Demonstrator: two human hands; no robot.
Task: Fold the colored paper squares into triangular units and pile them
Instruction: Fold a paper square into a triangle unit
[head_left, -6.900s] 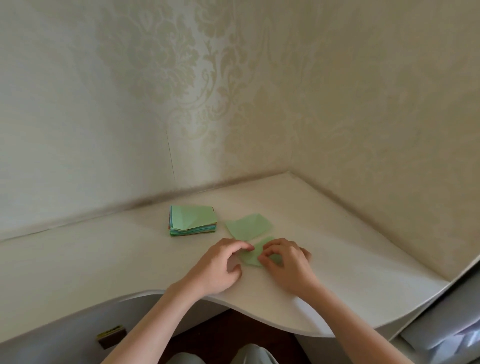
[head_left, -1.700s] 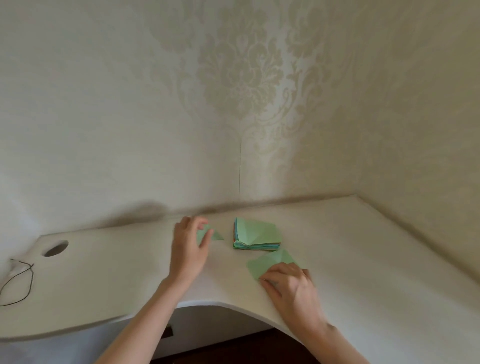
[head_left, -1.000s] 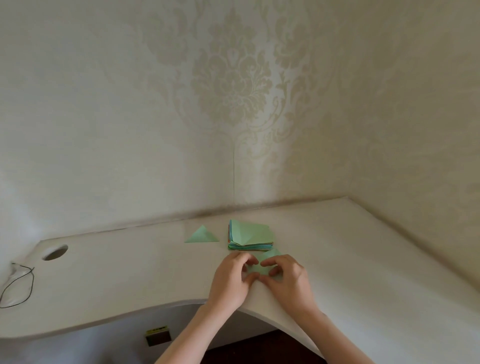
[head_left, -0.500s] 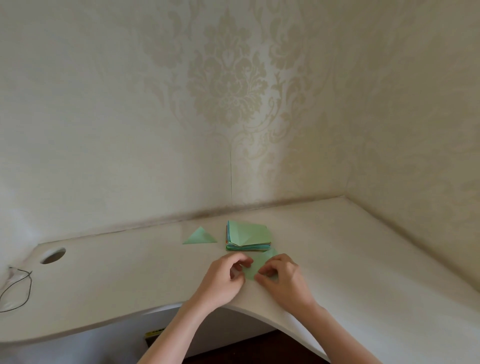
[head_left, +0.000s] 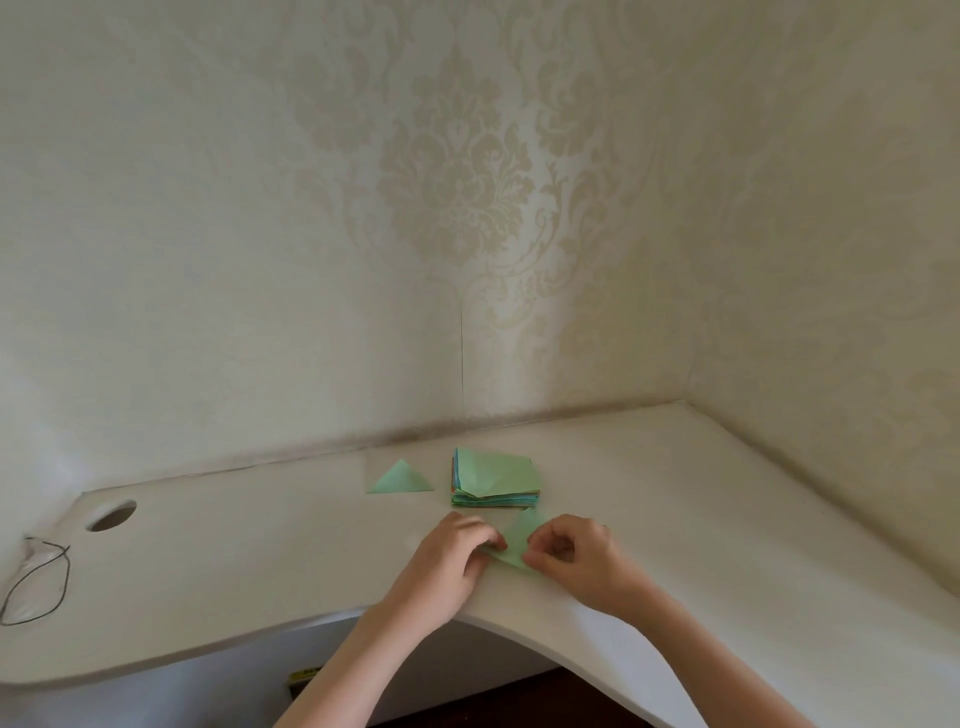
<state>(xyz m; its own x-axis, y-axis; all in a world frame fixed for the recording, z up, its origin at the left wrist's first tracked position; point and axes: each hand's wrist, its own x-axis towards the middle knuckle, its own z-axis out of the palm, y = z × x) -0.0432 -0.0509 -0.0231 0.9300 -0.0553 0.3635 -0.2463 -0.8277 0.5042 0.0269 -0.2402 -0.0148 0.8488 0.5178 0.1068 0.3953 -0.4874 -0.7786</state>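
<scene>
A green paper sheet (head_left: 518, 540) lies on the white desk (head_left: 260, 571) near its front edge, partly folded. My left hand (head_left: 449, 558) pinches its left side and my right hand (head_left: 576, 558) pinches its right side, fingers curled over the paper. Behind it sits a stack of colored paper squares (head_left: 493, 484) with a creased green sheet on top. One folded green triangle (head_left: 400, 479) lies flat to the left of the stack.
The desk fits into a wall corner; patterned wallpaper rises behind and on the right. A round cable hole (head_left: 110, 515) and a thin black cord (head_left: 36, 587) are at the far left. The desk's front edge curves inward by my arms.
Since 1.7 s ago my left hand left the folded triangle beside the stack and joined my right hand on the green sheet. In the last second both hands have been working the fold.
</scene>
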